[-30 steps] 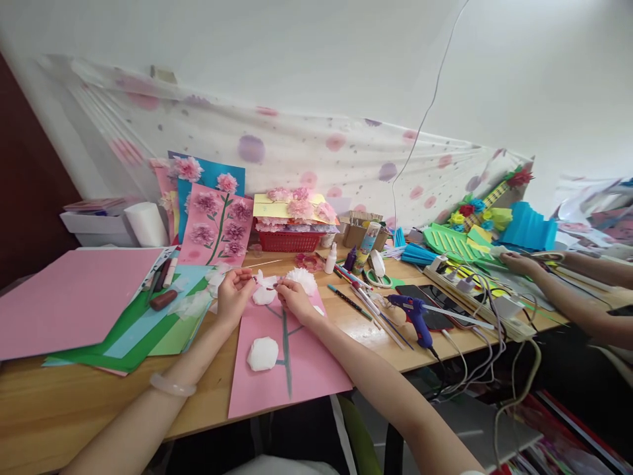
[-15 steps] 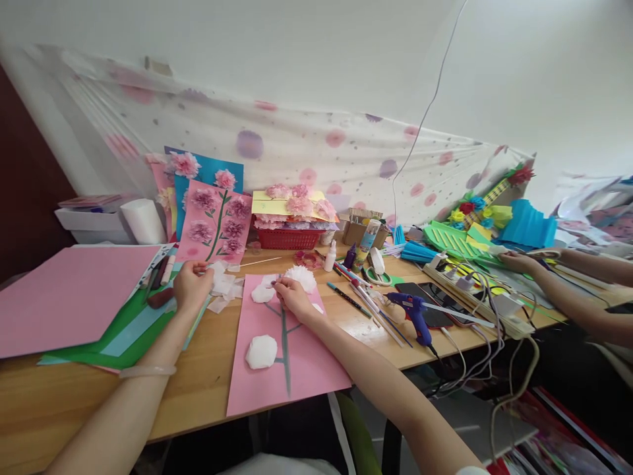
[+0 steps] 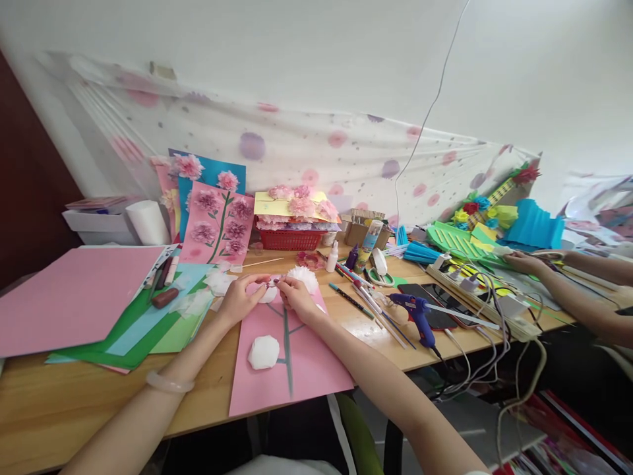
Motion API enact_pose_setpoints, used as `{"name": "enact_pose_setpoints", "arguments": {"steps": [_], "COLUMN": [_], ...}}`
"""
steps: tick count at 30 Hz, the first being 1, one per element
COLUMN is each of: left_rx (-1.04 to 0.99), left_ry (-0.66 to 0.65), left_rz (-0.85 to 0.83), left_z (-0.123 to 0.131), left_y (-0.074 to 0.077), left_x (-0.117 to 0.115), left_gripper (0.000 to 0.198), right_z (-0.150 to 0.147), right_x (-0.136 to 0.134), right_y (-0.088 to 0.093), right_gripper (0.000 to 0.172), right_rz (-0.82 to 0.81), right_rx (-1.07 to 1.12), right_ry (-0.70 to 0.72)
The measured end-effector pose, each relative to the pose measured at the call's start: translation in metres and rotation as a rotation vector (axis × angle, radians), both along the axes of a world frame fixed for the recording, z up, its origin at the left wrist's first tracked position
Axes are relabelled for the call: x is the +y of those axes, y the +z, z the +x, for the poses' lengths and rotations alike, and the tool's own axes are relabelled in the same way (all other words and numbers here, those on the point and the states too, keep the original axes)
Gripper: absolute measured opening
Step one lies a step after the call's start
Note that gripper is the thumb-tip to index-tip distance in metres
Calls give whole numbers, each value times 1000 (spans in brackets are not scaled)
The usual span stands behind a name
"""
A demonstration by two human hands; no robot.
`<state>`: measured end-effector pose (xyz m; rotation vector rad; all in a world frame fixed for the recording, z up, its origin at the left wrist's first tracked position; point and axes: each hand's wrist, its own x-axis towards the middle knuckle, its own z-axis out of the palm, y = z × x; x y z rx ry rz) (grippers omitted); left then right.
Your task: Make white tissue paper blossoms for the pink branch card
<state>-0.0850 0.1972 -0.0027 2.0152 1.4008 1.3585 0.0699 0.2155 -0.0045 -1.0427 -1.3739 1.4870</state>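
Can't read any text, brand, number or sign from my position. The tube (image 3: 369, 243) ahead of me looks to have a coloured label, but anything printed there is too small for me to make out. Same with the dark pen (image 3: 351, 301), white bottle (image 3: 332, 259), glue gun (image 3: 419, 320) and phones (image 3: 429, 319): no lettering I can resolve.

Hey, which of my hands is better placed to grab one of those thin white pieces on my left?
Likely your left hand: it is close to the thin white pieces, while your right hand is farther off, above the stemmed pink sheet, and would have to reach past the left.
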Motion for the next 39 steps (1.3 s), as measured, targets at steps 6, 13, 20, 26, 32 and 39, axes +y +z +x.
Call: {"name": "enact_pose_setpoints", "arguments": {"steps": [6, 13, 20, 26, 32, 39], "left_rx": [0, -70, -143, -215, -246, -217], "left_ry": [-3, 65, 147, 219, 257, 308], "left_rz": [71, 53, 24, -33, -67, -81], "left_z": [-4, -4, -2, -4, -8, -10], "left_y": [-1, -7, -6, -7, -10, -10], "left_x": [3, 8, 7, 9, 12, 12], "left_gripper": [21, 19, 21, 26, 28, 27], "right_z": [0, -1, -1, -1, 0, -1], "right_x": [0, -6, -3, 0, -2, -3], "right_y": [-2, 5, 0, -4, -2, -1], "right_gripper": [25, 15, 9, 10, 10, 8], "right_rz": [29, 25, 58, 70, 85, 88], "right_rx": [-14, -12, -48, -67, -96, -108], "right_ry": [-1, 21, 22, 1, -15, -17]}}
